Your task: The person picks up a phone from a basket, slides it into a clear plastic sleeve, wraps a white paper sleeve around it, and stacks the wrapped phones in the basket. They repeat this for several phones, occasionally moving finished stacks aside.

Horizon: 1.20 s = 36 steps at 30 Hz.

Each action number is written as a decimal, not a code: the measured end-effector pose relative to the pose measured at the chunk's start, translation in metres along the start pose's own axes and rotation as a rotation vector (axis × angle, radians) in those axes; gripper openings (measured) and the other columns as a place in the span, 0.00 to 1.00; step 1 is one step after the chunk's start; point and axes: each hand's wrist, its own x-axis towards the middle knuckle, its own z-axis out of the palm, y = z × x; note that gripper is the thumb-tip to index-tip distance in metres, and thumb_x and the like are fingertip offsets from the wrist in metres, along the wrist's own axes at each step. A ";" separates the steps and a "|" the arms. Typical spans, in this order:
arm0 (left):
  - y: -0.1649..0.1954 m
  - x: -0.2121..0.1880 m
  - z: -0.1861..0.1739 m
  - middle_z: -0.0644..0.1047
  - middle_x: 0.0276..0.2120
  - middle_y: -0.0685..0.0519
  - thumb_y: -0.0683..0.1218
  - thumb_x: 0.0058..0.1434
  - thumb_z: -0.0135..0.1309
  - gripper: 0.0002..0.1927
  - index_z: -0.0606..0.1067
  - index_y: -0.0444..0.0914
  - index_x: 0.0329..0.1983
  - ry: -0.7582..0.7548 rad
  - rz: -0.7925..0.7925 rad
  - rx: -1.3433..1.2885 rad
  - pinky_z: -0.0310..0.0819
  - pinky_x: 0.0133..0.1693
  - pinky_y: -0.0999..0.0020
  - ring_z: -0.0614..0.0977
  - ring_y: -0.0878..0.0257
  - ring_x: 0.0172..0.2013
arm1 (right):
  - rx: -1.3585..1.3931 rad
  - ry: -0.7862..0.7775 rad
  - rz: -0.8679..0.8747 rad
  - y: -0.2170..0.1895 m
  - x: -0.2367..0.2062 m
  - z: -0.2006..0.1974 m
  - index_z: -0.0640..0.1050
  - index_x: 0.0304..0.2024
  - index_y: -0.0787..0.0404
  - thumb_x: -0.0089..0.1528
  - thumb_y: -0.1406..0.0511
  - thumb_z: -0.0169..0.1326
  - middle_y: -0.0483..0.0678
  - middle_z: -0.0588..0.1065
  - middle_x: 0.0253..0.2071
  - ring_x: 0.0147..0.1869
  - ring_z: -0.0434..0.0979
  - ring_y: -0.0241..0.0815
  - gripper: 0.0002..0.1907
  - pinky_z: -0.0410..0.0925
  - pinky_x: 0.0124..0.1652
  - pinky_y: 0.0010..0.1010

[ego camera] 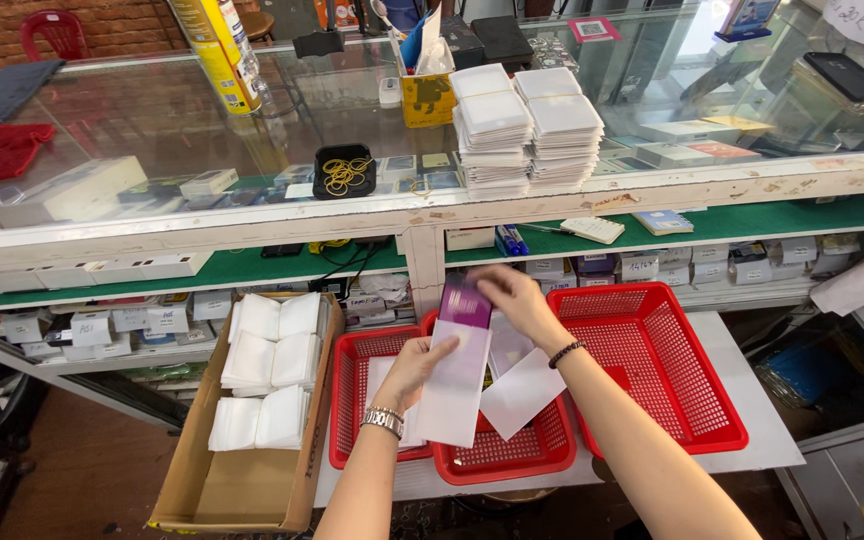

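Both forearms come up from the bottom edge, and the left hand (414, 368) — a metal watch on its wrist — grips a white sleeve (455, 385) by its lower left side, thumb and fingers closed on the edge. Right hand (514, 300), a bead bracelet at the wrist, has its fingers curled over the top of a purple card (465, 303) that sticks out of the sleeve's mouth; the motion is blurred, so I cannot tell whether the card is going in or coming out. Judging by this, the pairing of card and sleeve is mid-way, not finished. Just under the fingers sit two small red baskets (492, 455): they hold a few loose white sleeves, mostly bare mesh. Right of the right hand is a bigger red basket (687, 400), nothing visible in it. Left of the left hand, a cardboard box (237, 480) carries several stacks of white packets at its far end, its near end bare — so plenty of stock seems untouched. Beyond the fingers, on the glass counter (202, 120), stand tall stacks of white packets (527, 125), a black dish of rubber bands (344, 170) and a yellow can (217, 50).
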 end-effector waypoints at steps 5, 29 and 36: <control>-0.004 0.027 0.021 0.84 0.36 0.50 0.52 0.61 0.61 0.17 0.81 0.33 0.43 0.283 0.161 -0.133 0.79 0.35 0.70 0.84 0.66 0.31 | 0.169 -0.263 0.363 0.008 -0.038 0.012 0.60 0.71 0.46 0.59 0.67 0.60 0.47 0.79 0.46 0.46 0.80 0.35 0.39 0.75 0.43 0.29; -0.024 -0.001 -0.025 0.84 0.45 0.40 0.46 0.56 0.61 0.25 0.75 0.27 0.54 0.270 -0.210 0.192 0.82 0.45 0.64 0.87 0.56 0.44 | -0.218 0.124 0.366 0.073 -0.053 -0.015 0.73 0.57 0.58 0.53 0.75 0.56 0.55 0.75 0.55 0.57 0.78 0.51 0.28 0.71 0.56 0.37; -0.005 -0.026 -0.055 0.80 0.52 0.47 0.36 0.52 0.60 0.28 0.71 0.32 0.59 0.477 0.220 -0.107 0.76 0.52 0.63 0.82 0.57 0.51 | -0.666 0.074 0.175 0.063 -0.066 0.056 0.76 0.53 0.59 0.61 0.64 0.57 0.57 0.73 0.55 0.55 0.78 0.57 0.17 0.72 0.53 0.43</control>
